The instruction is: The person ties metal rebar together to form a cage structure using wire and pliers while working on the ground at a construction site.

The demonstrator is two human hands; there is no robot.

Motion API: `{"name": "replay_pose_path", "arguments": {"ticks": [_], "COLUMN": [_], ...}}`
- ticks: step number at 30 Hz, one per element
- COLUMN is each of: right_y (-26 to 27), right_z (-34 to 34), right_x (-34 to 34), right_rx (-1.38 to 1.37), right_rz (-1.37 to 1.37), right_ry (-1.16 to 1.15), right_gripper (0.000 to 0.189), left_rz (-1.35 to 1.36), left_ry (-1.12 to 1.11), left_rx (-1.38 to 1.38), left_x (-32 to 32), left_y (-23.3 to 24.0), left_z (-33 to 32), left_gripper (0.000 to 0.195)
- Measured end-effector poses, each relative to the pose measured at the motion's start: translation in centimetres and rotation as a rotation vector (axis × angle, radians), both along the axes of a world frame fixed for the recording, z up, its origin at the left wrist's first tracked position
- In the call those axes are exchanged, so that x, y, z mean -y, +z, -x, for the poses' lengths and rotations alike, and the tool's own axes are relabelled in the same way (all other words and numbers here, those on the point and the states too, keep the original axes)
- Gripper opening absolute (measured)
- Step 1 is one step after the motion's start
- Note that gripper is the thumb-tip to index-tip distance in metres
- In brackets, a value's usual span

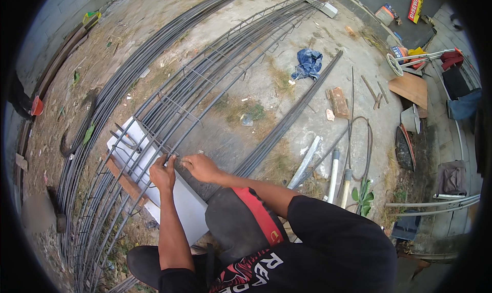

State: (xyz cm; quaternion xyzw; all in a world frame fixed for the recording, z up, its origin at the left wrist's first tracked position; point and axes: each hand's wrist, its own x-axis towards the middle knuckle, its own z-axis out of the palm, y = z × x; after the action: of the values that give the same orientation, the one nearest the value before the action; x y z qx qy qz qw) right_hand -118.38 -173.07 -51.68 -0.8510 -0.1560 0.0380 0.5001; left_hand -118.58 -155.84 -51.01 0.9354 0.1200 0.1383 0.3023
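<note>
A long rebar cage (225,89) with bent steel stirrups runs diagonally before me, over a white block (188,208). My left hand (162,174) has its thumb and fingers closed at the outer bar, where a stirrup meets it. Just right of it, my right hand (201,168) is pinched with its fingertips close to the same joint. Whether a thin wire lies between those fingertips is too small to tell. Pincers (132,145) rest among the bars above the white block. A reddish-brown brick or wood piece (125,179) lies along the block's left side.
Loose rebar bundles (127,62) lie left of the cage, and a smaller bundle (288,116) lies to the right. A second white block (326,9) supports the cage's far end. Beyond are a brick (339,103), blue cloth (308,63) and pipes (333,174).
</note>
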Motion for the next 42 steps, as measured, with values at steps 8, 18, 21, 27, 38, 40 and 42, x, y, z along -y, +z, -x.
{"name": "replay_pose_path", "arguments": {"ticks": [8,18,21,27,38,40,42], "right_y": [2.5,5.4,4.5,0.3,5.6,6.0,6.2], "right_z": [-4.1,-12.4,-9.5,-2.2,-12.2,-13.1,-12.2], "right_x": [0.0,-0.6,0.3,2.8,-0.2,-1.0,-4.1], "right_rx": [0.192,0.559,0.355,0.179,0.608,0.617,0.747], "right_rz": [0.238,0.506,0.494,0.306,0.628,0.639,0.639], "right_ry": [0.020,0.520,0.415,0.106,0.386,0.465,0.500], "right_gripper": [0.018,0.011,0.011,0.012,0.009,0.012,0.011], "left_rz": [0.059,0.058,0.077,0.028,0.062,0.063,0.008], "left_ry": [0.036,0.019,0.017,0.004,0.059,0.063,0.080], "left_rx": [0.026,0.033,-0.117,0.044,0.017,0.025,0.098], "left_x": [-0.6,0.3,-0.6,-0.5,1.6,1.8,-0.7], "left_y": [-0.2,-0.4,0.6,-0.1,0.2,0.4,-0.3], "left_z": [0.7,0.1,0.4,0.3,0.3,0.0,0.7], "left_gripper": [0.045,0.048,0.048,0.047,0.043,0.042,0.041]}}
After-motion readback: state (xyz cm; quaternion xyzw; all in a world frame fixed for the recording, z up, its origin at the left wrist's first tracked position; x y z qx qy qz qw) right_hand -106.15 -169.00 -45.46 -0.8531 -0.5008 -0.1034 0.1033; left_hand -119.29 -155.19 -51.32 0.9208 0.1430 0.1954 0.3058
